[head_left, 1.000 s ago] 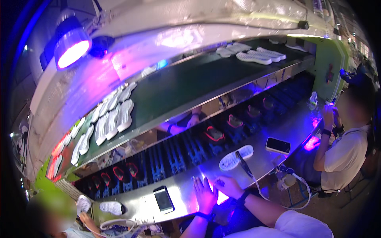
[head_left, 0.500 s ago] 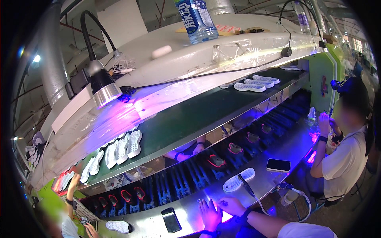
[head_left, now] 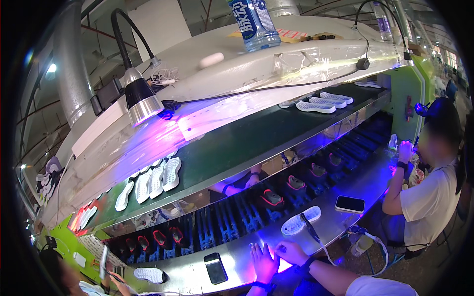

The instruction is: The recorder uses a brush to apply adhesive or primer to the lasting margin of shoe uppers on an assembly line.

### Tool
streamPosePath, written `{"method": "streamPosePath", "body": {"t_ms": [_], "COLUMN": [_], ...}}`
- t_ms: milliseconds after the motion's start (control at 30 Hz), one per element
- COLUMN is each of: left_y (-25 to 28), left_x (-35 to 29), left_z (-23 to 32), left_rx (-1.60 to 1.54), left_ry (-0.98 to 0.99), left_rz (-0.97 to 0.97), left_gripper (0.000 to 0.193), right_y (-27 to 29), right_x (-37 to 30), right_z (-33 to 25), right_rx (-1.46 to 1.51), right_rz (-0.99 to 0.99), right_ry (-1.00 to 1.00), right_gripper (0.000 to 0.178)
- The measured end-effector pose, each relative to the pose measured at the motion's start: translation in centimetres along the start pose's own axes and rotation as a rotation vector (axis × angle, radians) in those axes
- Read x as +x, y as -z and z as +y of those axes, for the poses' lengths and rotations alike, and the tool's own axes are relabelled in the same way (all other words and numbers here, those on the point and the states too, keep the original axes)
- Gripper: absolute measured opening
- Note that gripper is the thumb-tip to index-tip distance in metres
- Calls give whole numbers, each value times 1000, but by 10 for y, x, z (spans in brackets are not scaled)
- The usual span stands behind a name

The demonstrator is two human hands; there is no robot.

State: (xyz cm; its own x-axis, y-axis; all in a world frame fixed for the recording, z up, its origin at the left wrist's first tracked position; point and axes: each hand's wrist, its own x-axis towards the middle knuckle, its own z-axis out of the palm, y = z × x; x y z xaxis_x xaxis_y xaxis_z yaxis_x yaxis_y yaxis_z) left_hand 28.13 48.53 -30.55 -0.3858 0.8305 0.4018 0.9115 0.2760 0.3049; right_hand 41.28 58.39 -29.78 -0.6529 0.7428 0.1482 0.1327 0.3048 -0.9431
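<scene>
My left hand (head_left: 262, 261) lies flat on the shiny metal counter (head_left: 237, 254) with its fingers spread, lit by purple light. Beside it my right hand (head_left: 291, 252) rests on the same counter and holds nothing. A white shoe sole (head_left: 301, 220) lies just beyond my right hand, with a thin dark tool (head_left: 311, 229) leaning across it. A black phone (head_left: 216, 268) lies to the left of my left hand.
A second phone (head_left: 349, 203) lies further right, near a seated person in a white shirt (head_left: 427, 197). Behind the counter are racks of dark soles (head_left: 271, 198) and a green belt (head_left: 232, 143) carrying white soles (head_left: 155, 180). A gooseneck lamp (head_left: 140, 101) and a bottle (head_left: 254, 22) sit above.
The view has tilted upward, so my hands now sit lower in the picture and the upper shelf with the bottle shows. Both hands stay on the counter.
</scene>
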Motion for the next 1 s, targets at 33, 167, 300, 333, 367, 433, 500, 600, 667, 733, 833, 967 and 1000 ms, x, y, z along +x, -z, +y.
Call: {"method": "streamPosePath", "body": {"t_ms": [33,167,300,333,367,433,500,600,667,733,833,967,1000], "left_y": [-1,0,-2,-7,-9,-13,-11,-14,-14,-14,-12,-9,-10], "left_x": [-1,0,0,-2,-2,-2,0,0,1,1,1,2,2], "left_z": [-1,1,2,-1,-2,-4,-3,-4,-4,-3,-2,2,2], "left_rx": [1,15,30,32,21,13,36,24,18,11,14,-4,-2], "left_ry": [2,-32,-65,-61,-40,-21,-29,-30,-26,-23,-35,-52,-51], "left_rz": [0,29,67,68,48,35,6,30,27,22,24,23,21], "left_gripper": [67,65,64,64,67,69,69,69,69,69,69,65,65], "right_y": [0,-1,-1,-1,0,2,0,0,1,2,4,7,7], "right_x": [0,0,0,0,-1,-2,0,1,1,1,-1,-1,-1], "right_z": [-1,6,11,11,8,3,5,2,1,3,-5,-1,-2], "right_rx": [-20,-17,-5,-26,-25,-53,4,21,-17,-18,-35,-62,-49], "right_rz": [10,15,14,0,1,32,43,54,54,53,46,45,55], "right_ry": [0,-15,2,-6,3,46,50,58,57,50,84,108,112], "right_gripper": [26,27,26,25,25,18,18,18,18,17,15,22,22]}}
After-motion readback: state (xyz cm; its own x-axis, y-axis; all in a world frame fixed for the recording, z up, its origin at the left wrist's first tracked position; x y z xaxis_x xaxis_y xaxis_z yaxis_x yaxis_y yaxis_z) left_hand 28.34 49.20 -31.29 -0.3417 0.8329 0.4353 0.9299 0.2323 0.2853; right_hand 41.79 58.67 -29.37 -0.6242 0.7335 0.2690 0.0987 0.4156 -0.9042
